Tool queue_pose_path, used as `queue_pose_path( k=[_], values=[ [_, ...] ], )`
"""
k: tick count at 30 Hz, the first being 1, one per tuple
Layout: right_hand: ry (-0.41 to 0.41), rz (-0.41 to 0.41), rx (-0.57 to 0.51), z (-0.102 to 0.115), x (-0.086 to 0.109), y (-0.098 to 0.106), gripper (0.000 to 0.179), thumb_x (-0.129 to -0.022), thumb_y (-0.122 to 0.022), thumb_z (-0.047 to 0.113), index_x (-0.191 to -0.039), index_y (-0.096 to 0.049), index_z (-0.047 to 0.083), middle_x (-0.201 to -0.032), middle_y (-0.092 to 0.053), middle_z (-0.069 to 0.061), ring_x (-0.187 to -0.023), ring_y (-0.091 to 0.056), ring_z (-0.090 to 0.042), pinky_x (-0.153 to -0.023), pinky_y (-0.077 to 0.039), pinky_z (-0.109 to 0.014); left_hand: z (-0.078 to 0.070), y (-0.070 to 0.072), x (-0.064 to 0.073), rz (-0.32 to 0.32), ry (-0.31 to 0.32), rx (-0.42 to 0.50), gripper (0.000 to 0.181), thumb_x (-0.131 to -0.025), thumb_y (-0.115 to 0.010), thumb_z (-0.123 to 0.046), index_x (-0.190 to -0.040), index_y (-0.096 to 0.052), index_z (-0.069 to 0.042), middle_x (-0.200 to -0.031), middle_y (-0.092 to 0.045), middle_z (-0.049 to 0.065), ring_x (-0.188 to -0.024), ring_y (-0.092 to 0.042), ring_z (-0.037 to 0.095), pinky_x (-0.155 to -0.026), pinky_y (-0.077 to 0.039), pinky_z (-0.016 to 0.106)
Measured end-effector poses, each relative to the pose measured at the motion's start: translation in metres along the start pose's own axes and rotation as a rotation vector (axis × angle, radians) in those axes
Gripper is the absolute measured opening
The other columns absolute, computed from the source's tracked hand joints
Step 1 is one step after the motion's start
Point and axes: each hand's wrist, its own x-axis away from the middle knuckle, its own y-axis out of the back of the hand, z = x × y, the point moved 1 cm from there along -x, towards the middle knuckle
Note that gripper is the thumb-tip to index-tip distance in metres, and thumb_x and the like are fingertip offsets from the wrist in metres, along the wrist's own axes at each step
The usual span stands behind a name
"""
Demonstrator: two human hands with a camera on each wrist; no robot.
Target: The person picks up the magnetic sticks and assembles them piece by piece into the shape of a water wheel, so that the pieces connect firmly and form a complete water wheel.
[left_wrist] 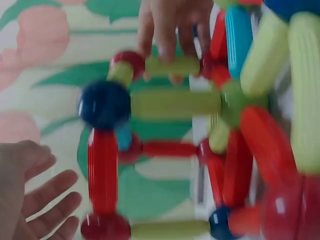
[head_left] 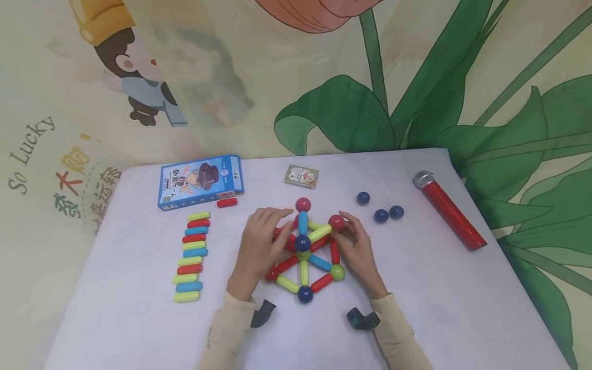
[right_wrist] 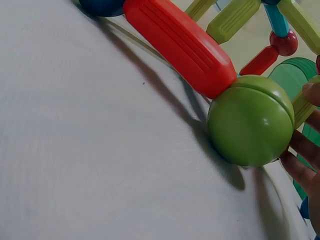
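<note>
Plastic frame [head_left: 303, 255], likely light, stiff-rodded, weak-jointed; best held by its lower balls [head_left: 305, 294]. Right grip [head_left: 358, 246] pinches a yellow rod [left_wrist: 189, 66]; left grip [head_left: 259, 239] spreads its fingers.

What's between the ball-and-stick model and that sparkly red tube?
In the head view, three dark blue balls lie between them, along with the right hand, close against the model.

A white-surfaced table [head_left: 462, 308] stands before a cream backdrop [head_left: 259, 61] printed with a coral flower [head_left: 319, 13], broad green leaves [head_left: 342, 115] and, at left, a cartoon figure [head_left: 134, 67] in yellow headgear with lettering [head_left: 69, 184] below, including "So Lucky". Lighting is soft; in the right wrist view, grey shadows [right_wrist: 230, 172] cross the table.
</note>
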Motion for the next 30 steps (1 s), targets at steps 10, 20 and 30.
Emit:
queue_pose_path(
  k=[10,20,30],
  values=[
    [-0.01,-0.008,-0.069,-0.004,0.002,0.001,0.051,-0.09,-0.061,-0.004,-0.137,-0.041,-0.004,-0.129,-0.055,-0.022,-0.121,-0.054,-0.036,-0.095,-0.046,-0.023,0.034,-0.006,0.017,0.21,0.298,0.229,0.041,-0.093,-0.063,-0.032,-0.13,-0.056,-0.017,-0.125,-0.06,0.003,-0.119,-0.056,0.019,-0.095,-0.05,0.042],
    [0.002,-0.008,-0.112,-0.02,-0.003,-0.002,0.052,-0.09,-0.06,-0.005,-0.138,-0.04,-0.002,-0.132,-0.054,-0.02,-0.122,-0.053,-0.034,-0.095,-0.045,-0.02,0.039,-0.019,0.016,0.16,0.33,0.3,0.033,-0.095,-0.061,-0.025,-0.127,-0.057,-0.016,-0.123,-0.061,0.006,-0.119,-0.057,0.019,-0.095,-0.049,0.042],
    [-0.044,-0.017,0.06,-0.037,0.003,0.0,0.059,-0.09,-0.067,0.012,-0.142,-0.039,0.011,-0.13,-0.054,-0.009,-0.119,-0.056,-0.025,-0.097,-0.048,-0.037,0.069,0.0,0.017,0.066,0.405,0.314,0.044,-0.101,-0.046,-0.034,-0.139,-0.044,-0.014,-0.137,-0.051,0.005,-0.128,-0.048,0.021,-0.1,-0.045,0.046]
  ],
)
